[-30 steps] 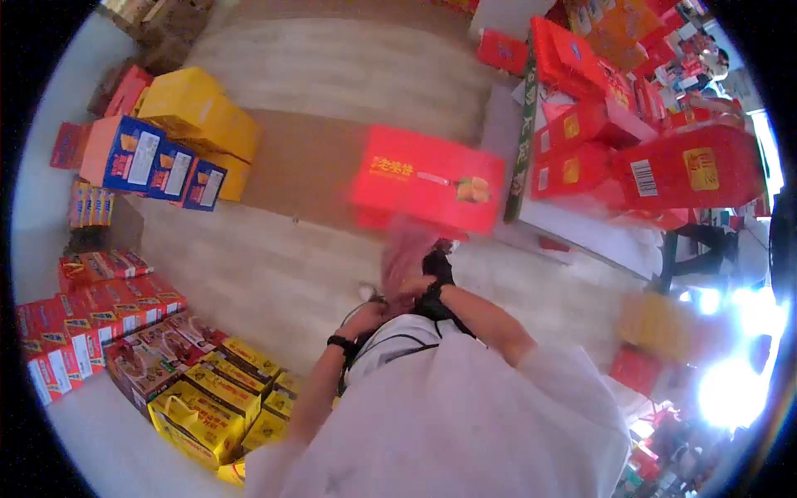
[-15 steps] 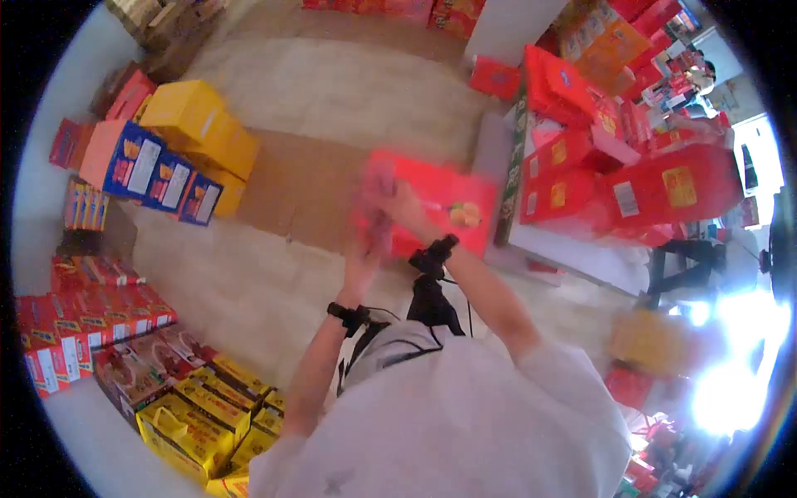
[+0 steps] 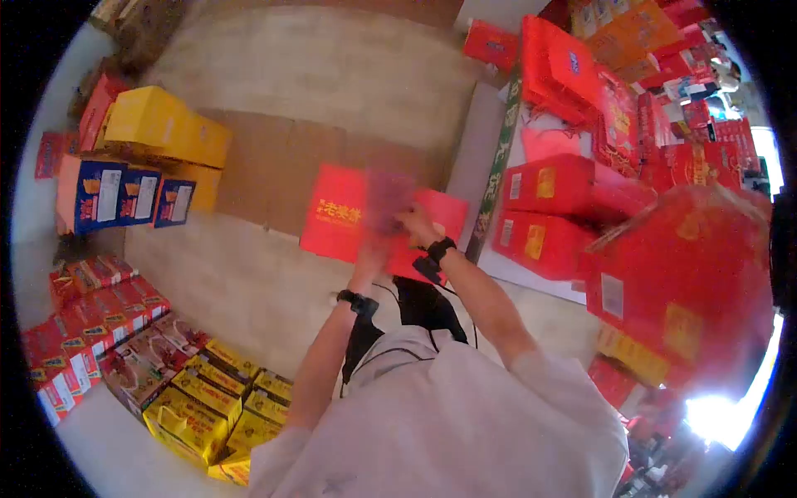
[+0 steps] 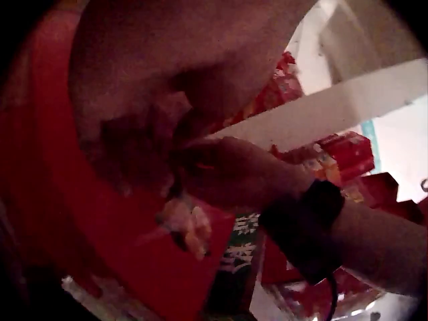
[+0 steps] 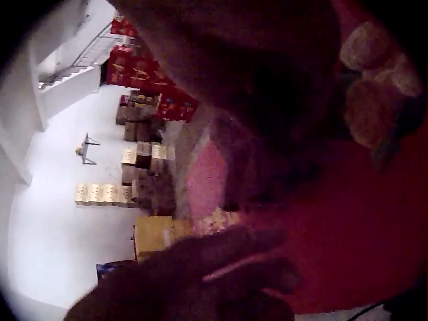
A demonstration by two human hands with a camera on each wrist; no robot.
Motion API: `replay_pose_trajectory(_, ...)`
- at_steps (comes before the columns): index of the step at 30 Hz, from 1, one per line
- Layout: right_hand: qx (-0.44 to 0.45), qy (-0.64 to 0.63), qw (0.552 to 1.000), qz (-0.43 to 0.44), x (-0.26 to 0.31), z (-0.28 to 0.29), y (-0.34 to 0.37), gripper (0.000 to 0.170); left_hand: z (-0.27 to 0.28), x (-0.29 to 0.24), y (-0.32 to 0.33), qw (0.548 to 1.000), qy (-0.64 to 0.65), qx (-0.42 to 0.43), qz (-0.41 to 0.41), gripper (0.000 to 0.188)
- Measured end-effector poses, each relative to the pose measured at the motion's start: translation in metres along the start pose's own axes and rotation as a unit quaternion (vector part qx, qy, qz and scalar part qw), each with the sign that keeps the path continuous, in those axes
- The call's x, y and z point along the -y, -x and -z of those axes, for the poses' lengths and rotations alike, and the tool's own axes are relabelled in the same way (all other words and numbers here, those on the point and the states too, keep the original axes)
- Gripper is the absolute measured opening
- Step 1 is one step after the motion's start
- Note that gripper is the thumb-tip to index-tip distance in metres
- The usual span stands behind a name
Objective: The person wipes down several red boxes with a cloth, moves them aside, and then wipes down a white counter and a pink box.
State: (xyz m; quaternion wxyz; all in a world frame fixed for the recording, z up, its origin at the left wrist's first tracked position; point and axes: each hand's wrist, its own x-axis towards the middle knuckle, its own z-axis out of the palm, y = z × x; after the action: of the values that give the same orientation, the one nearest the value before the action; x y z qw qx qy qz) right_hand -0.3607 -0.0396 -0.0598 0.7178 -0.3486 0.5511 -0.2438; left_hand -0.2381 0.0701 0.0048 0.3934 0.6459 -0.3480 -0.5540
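A red gift box (image 3: pixel 336 212) with yellow lettering lies flat in front of the person, a food picture (image 4: pixel 187 227) printed on its lid. Both hands are over it, close together. The right hand (image 3: pixel 422 226), fingers curled, pinches a crumpled, thin, pinkish-purple thing (image 3: pixel 388 195), blurred by motion. Beside it the left hand (image 3: pixel 375 251) reaches up to the same thing; its fingers are blurred in the head view. Across the bottom of the right wrist view, the left hand (image 5: pixel 194 281) shows fairly straight fingers; whether they grip the thing I cannot tell.
A white table (image 3: pixel 531 278) stacked with red boxes (image 3: pixel 552 187) stands close on the right. A large red box (image 3: pixel 656 282) looms nearer at right. To the left are yellow boxes (image 3: pixel 170 124) and blue boxes (image 3: pixel 104 199); yellow packages (image 3: pixel 187 423) stand at lower left.
Both hands have risen from near the waist to over the red box, taking the pinkish thing along. The box now appears further left, and the large red box at right appears larger.
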Motion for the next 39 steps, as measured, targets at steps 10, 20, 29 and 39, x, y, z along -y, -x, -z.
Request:
replay_pose_trajectory(10, -0.072, 0.21, 0.971, 0.088, 0.027, 0.003, -0.004, 0.024, -0.022, 0.02, 0.009, 0.846, 0.466, -0.181, 0.183, 0.041)
replay_pose_trajectory(20, -0.098, 0.18, 0.968, 0.143, 0.045, 0.005, 0.025, 0.022, -0.02, 0.029, -0.013, 0.741, 0.651, -0.084, 0.14, 0.031)
replay_pose_trajectory(29, 0.032, 0.355, 0.907, 0.225, 0.027, 0.013, 0.037, 0.023, -0.029, 0.018, -0.004, 0.809, 0.555, -0.149, 0.128, 0.03)
replay_pose_trajectory(39, 0.177, 0.208, 0.962, 0.029, 0.063, 0.014, 0.065, 0.029, -0.005, 0.094, -0.038, 0.975, 0.18, -0.119, 0.058, 0.03)
